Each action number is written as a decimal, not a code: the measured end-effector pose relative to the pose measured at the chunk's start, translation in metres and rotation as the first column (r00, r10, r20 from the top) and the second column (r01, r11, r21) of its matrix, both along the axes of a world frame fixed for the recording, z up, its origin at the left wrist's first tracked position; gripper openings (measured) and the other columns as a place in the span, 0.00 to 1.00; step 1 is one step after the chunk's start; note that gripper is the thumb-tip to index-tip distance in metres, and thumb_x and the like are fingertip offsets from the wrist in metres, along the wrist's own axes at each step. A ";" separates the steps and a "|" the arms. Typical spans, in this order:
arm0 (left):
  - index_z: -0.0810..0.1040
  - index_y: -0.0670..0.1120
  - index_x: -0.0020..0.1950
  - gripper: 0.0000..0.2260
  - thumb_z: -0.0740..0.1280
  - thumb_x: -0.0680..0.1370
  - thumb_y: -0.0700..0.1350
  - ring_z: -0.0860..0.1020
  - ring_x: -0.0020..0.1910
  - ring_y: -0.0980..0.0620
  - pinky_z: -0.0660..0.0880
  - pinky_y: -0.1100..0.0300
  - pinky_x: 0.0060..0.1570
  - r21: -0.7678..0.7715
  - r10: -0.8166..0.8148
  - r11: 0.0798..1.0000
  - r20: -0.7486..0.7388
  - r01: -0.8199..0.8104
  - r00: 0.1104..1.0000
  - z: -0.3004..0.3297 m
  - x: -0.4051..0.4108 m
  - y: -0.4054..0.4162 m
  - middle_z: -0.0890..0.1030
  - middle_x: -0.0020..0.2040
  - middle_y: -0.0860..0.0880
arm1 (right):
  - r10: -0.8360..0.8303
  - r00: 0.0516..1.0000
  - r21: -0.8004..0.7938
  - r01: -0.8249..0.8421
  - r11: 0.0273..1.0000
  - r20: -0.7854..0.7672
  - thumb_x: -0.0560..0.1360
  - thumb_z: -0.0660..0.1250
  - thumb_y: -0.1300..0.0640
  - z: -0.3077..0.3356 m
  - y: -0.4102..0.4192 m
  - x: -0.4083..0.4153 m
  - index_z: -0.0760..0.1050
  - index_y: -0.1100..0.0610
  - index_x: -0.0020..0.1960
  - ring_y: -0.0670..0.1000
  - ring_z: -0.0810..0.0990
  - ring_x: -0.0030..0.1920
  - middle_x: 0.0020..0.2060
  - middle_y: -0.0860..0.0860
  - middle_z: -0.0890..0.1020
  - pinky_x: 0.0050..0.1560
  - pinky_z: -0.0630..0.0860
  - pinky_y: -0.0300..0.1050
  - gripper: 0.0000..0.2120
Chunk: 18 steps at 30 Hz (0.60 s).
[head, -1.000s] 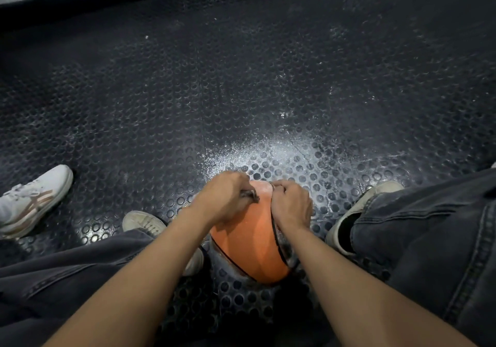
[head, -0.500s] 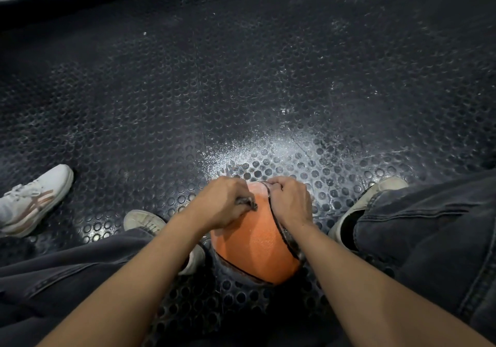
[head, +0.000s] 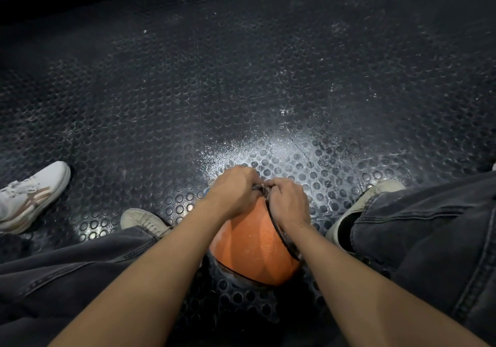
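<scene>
Seemingly tugging the dark cover (head: 284, 239) shut over the ball (head: 252, 247) resting on the mat (head: 241, 91), with left hand (head: 233, 191) and right hand (head: 290, 204) both pinching its top edge; next, likely pulling evenly, keeping the ball steady.

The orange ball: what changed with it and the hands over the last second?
The left hand and right hand drew together at the top of the ball, both pinching the dark cover; the pale patch seen between them is now hidden. Ball, white shoe and floor stayed put.
</scene>
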State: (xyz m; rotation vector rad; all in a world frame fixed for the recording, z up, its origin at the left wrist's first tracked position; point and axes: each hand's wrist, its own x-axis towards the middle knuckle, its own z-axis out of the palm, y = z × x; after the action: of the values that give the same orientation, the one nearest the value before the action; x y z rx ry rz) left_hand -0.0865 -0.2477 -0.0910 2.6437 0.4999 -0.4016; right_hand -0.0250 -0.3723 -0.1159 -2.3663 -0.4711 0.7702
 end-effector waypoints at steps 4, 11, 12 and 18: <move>0.83 0.51 0.42 0.06 0.68 0.75 0.50 0.78 0.40 0.53 0.78 0.55 0.43 -0.055 -0.087 0.995 0.006 0.088 0.996 0.003 -0.001 0.001 0.79 0.41 0.54 | -0.015 1.000 -0.002 0.015 1.000 0.022 0.82 0.57 0.58 0.001 0.000 0.000 0.82 0.49 0.59 0.50 0.77 0.44 0.53 0.50 0.83 0.47 0.77 0.48 0.16; 0.83 0.51 0.44 0.04 0.69 0.75 0.48 0.78 0.41 0.51 0.78 0.51 0.44 -0.013 -0.053 0.999 0.025 0.053 0.998 0.003 0.001 0.008 0.80 0.42 0.53 | -0.001 1.000 0.014 0.001 1.000 -0.004 0.82 0.57 0.59 0.001 0.001 0.000 0.81 0.51 0.61 0.49 0.76 0.43 0.52 0.51 0.84 0.45 0.74 0.46 0.16; 0.83 0.52 0.46 0.04 0.69 0.75 0.48 0.77 0.42 0.52 0.77 0.53 0.46 -0.027 -0.103 0.994 0.016 0.103 0.995 0.004 0.002 0.007 0.80 0.44 0.53 | -0.019 1.000 0.015 0.019 1.000 -0.001 0.82 0.57 0.59 0.001 0.000 0.000 0.81 0.51 0.61 0.48 0.75 0.43 0.53 0.50 0.84 0.45 0.72 0.45 0.16; 0.83 0.53 0.51 0.07 0.68 0.75 0.50 0.78 0.44 0.49 0.77 0.53 0.43 0.028 -0.145 0.989 -0.057 0.147 0.988 0.004 0.013 0.011 0.79 0.44 0.52 | -0.029 0.999 0.025 0.029 0.999 -0.023 0.81 0.57 0.61 0.001 0.003 0.000 0.82 0.51 0.60 0.52 0.78 0.47 0.52 0.52 0.84 0.51 0.77 0.50 0.17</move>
State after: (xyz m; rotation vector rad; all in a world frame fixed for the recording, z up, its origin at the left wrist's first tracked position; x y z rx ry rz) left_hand -0.0735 -0.2363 -0.0874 2.7157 0.3324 -0.5161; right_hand -0.0252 -0.3691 -0.1147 -2.3334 -0.4336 0.7728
